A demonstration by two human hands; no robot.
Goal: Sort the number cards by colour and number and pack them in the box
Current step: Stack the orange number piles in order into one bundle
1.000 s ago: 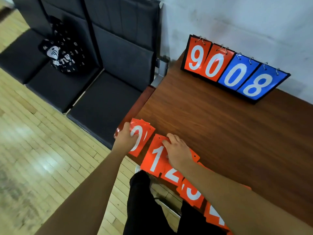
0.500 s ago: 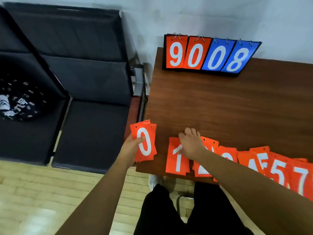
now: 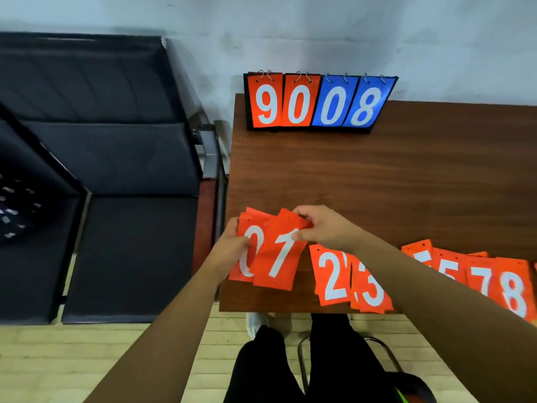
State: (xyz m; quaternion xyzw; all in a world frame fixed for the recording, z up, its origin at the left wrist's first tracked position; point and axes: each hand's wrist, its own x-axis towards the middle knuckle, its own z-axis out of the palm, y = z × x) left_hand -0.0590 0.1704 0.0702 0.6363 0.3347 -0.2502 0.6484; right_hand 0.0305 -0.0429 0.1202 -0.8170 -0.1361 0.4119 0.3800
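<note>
My left hand (image 3: 229,251) grips a small stack of red "0" cards (image 3: 247,245) by its left edge, at the table's front left corner. My right hand (image 3: 322,228) pinches the top of the red "1" cards (image 3: 279,257), which overlap the "0" stack on its right side. More red cards lie in a row along the front edge: "2" (image 3: 331,274), "3" (image 3: 372,289), then "5" (image 3: 447,269), "7" (image 3: 482,282) and "8" (image 3: 514,292), partly hidden by my right forearm. No box is in view.
A flip scoreboard (image 3: 319,103) showing 9 0 0 8, two red and two blue, stands at the back of the brown wooden table (image 3: 377,184) against the wall. Black padded seats (image 3: 116,199) with a dark bag (image 3: 14,210) stand to the left.
My right hand lifted the "1" cards off the table and carried them left onto the "0" stack in my left hand. The camera tilted to look further down.
</note>
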